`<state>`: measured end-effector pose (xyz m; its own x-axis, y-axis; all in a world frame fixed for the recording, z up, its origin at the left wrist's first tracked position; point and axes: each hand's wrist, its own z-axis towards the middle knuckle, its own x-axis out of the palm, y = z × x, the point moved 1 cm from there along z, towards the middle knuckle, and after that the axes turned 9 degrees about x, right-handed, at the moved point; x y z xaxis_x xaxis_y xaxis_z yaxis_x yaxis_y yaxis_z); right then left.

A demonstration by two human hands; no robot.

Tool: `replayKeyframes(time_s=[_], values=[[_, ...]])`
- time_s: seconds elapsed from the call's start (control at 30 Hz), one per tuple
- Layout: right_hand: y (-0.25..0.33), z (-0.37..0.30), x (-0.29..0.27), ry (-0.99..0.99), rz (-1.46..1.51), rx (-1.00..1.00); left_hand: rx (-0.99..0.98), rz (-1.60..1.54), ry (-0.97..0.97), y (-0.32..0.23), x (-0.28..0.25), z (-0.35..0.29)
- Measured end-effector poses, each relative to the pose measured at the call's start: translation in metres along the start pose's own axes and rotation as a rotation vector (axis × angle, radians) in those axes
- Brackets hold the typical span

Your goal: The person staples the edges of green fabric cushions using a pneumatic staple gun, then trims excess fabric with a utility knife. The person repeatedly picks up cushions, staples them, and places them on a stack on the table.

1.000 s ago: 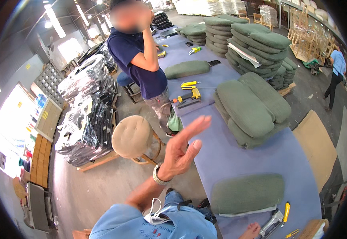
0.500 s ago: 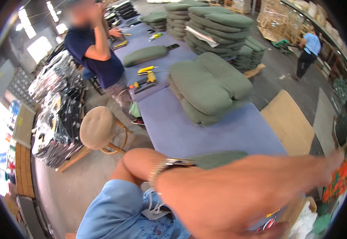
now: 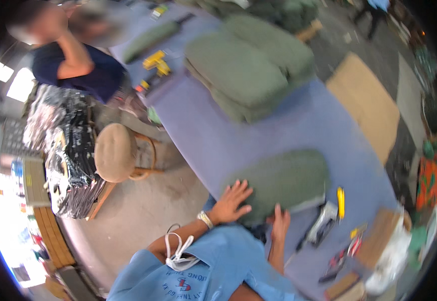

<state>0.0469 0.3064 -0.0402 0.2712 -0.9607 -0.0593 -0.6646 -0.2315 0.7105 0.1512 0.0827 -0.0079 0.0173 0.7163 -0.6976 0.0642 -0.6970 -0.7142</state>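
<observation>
Swung down from across the view half a second earlier, the left hand (image 3: 232, 203) was found flat on the left end of the green cushion (image 3: 286, 178), fingers spread open, seemingly to steady it. At the cushion's near edge stood the right hand (image 3: 279, 223); whether its fingers gripped the edge could not be told. The cushion lay on the bench (image 3: 193, 133) close to the wearer, a grey metal tool (image 3: 323, 224) beside it, presumably for easy right-hand reach.
</observation>
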Motion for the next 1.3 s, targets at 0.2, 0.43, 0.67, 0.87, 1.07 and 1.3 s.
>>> replayKeyframes(time_s=[0.2, 0.43, 0.67, 0.87, 1.07, 1.3], values=[[0.081, -0.016, 0.044, 0.085, -0.185, -0.282, -0.105, -0.123, -0.254, 0.009, -0.018, -0.004], [0.151, -0.005, 0.101, 0.053, 0.043, -0.352, 0.123, -0.362, -0.252, -0.010, -0.089, 0.008], [0.130, -0.057, 0.117, -0.209, -0.422, -0.617, 0.084, -0.096, -0.296, -0.009, -0.072, -0.003], [0.108, -0.092, 0.121, 0.108, -0.794, -0.741, 0.011, -0.255, -0.391, -0.008, -0.075, -0.001], [0.121, -0.098, 0.125, -0.007, -0.744, -0.646, 0.113, -0.217, -0.403, 0.007, -0.077, -0.004], [0.125, -0.064, 0.102, -0.341, -0.676, -0.652, 0.073, -0.091, -0.398, -0.024, -0.044, -0.009]])
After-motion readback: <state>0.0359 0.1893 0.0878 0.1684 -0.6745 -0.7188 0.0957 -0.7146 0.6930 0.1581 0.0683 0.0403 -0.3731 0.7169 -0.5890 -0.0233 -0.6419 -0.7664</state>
